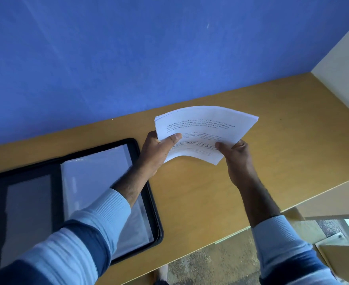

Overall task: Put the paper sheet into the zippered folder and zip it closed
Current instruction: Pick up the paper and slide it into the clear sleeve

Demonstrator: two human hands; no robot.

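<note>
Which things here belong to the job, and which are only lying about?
Job:
- paper, held by the left hand and the right hand
- folder, lying open

Lying about:
- white scrap past the table edge, lower right

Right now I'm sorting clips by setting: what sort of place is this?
Probably an office or study corner: a wooden desk against a blue wall, an open zippered folder, and printed paper sheets held above.
</note>
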